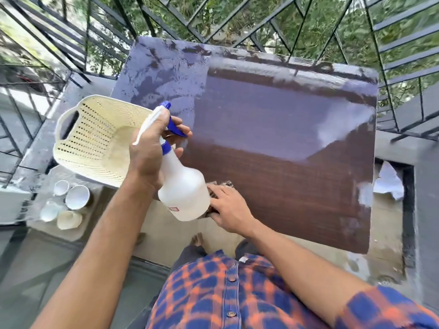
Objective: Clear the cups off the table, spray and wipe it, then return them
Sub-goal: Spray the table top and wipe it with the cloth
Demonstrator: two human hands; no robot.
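— While the cups sit down on the floor, left of the surface, where's the spray bottle?
— Translucent plastic, gripped by the left hand, aimed across the glossy wood-grain. The right hand presses flat on a cloth at the near edge.

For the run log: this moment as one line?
step: spray table | left hand: grips spray bottle, finger on trigger | right hand: rests on cloth | cups: off table
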